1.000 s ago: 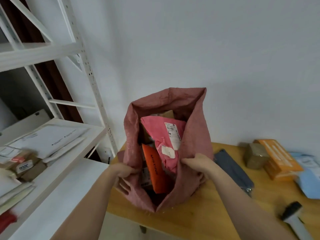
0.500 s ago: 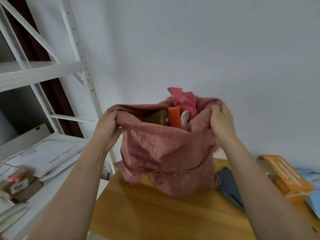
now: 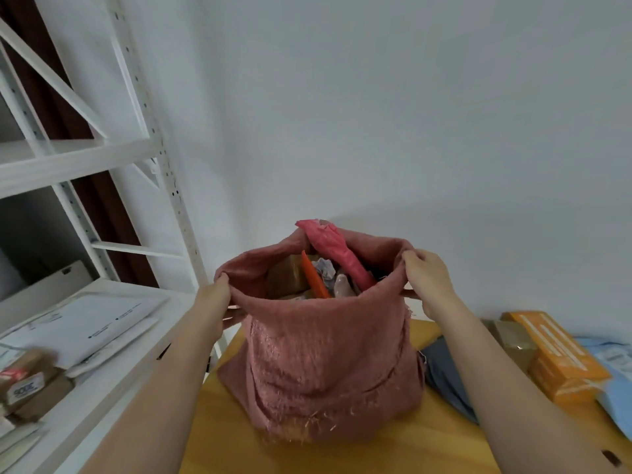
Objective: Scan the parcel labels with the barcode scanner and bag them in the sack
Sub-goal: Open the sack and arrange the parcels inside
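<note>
A pink woven sack (image 3: pixel 325 364) stands upright on the wooden table (image 3: pixel 376 453), its mouth held wide. My left hand (image 3: pixel 213 302) grips the rim on the left and my right hand (image 3: pixel 425 282) grips the rim on the right. Inside the sack I see a pink mailer (image 3: pixel 333 249) sticking up above the rim, an orange packet (image 3: pixel 313 277), a brown box (image 3: pixel 289 277) and a crumpled pale parcel (image 3: pixel 325 268). The barcode scanner is out of view.
An orange box (image 3: pixel 557 357), a brown box (image 3: pixel 513 336), a grey mailer (image 3: pixel 448 378) and a light blue mailer (image 3: pixel 615 374) lie on the table to the right. A white metal shelf (image 3: pixel 102 336) at left holds white envelopes and small labelled boxes. White wall behind.
Both hands went from the sack's lower front edge up to its rim and raised it upright. The mouth is now spread wider and sits lower, and the view has tilted upward.
</note>
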The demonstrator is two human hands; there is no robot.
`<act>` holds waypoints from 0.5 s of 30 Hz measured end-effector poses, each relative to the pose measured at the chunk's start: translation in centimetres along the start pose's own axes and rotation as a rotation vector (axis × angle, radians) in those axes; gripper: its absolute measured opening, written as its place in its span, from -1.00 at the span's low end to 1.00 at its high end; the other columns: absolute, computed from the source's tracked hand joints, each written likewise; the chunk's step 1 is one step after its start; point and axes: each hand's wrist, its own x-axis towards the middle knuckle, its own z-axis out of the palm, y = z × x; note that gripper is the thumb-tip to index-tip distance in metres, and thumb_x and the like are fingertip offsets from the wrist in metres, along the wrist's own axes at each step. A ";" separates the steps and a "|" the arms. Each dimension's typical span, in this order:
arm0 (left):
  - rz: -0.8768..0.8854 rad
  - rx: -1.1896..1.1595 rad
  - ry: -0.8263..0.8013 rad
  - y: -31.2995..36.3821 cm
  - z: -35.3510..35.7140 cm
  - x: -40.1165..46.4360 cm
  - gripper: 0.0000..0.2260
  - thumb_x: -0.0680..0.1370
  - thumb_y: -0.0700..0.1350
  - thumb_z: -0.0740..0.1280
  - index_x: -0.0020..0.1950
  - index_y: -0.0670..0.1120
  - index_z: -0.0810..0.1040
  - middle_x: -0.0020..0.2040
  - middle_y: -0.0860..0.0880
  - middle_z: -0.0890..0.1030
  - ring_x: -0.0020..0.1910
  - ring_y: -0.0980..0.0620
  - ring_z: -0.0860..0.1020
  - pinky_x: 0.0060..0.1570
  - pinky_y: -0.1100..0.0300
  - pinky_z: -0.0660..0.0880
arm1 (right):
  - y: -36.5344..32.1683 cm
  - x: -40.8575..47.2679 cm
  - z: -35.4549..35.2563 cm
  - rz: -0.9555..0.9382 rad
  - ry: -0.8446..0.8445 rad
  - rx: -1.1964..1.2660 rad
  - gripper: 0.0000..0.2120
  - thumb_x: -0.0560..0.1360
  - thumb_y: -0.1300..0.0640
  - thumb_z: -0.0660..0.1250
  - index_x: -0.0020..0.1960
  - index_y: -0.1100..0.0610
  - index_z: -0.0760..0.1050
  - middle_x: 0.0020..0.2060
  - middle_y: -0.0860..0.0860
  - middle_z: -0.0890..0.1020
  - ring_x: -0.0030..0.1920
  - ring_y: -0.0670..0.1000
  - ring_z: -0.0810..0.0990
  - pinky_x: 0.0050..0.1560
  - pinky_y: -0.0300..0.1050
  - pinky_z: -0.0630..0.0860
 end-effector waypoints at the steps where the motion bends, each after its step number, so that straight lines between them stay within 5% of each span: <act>1: -0.020 0.021 0.023 -0.5 -0.2 -0.3 -0.66 0.67 0.01 0.15 -0.09 -0.25 0.44 -0.27 -0.16 0.55 -0.55 -0.01 0.58 -0.62 0.28 0.48 | 0.5 -0.3 -0.2 0.012 0.008 -0.003 -0.63 0.55 0.10 0.15 0.01 0.42 0.50 -0.12 0.30 0.59 0.01 0.32 0.60 0.04 0.37 0.54; 5: -0.106 0.120 -0.037 -2.8 -1.0 -0.5 -0.79 0.60 -0.05 0.25 0.10 -0.18 0.43 -0.18 -0.18 0.59 -0.37 -0.10 0.62 -0.49 0.20 0.53 | 2.5 -1.9 -0.2 0.076 -0.090 -0.059 -0.69 0.54 0.06 0.23 -0.13 0.33 0.48 -0.19 0.27 0.53 -0.13 0.23 0.58 0.01 0.37 0.56; 9: -0.063 0.139 -0.025 -4.3 -1.6 -1.3 -0.62 0.53 -0.03 0.37 0.26 -0.18 0.41 -0.10 -0.11 0.52 -0.18 -0.08 0.57 -0.33 0.16 0.51 | 3.5 -3.5 -0.5 0.074 -0.131 -0.074 -0.72 0.53 -0.05 0.32 -0.14 0.17 0.47 -0.17 0.15 0.56 -0.14 0.12 0.59 0.03 0.29 0.59; 12: 0.057 0.243 0.073 -5.5 -1.8 -2.3 -0.26 0.44 0.05 0.44 0.48 -0.20 0.19 0.26 -0.19 0.43 0.18 -0.18 0.48 0.11 -0.05 0.53 | 4.5 -4.8 -1.2 0.072 -0.119 -0.081 -0.63 0.50 -0.14 0.36 -0.07 0.20 0.49 -0.09 0.14 0.63 -0.08 0.12 0.63 0.07 0.21 0.60; 15: 0.224 0.340 0.187 -5.9 -1.3 -3.9 -0.28 0.43 0.06 0.44 0.45 -0.14 0.16 0.40 -0.20 0.21 0.38 -0.23 0.23 0.35 -0.17 0.30 | 5.7 -5.9 -1.7 0.078 -0.117 -0.060 -0.64 0.48 -0.24 0.34 -0.04 0.06 0.45 -0.04 0.02 0.58 -0.03 0.02 0.57 0.11 0.14 0.59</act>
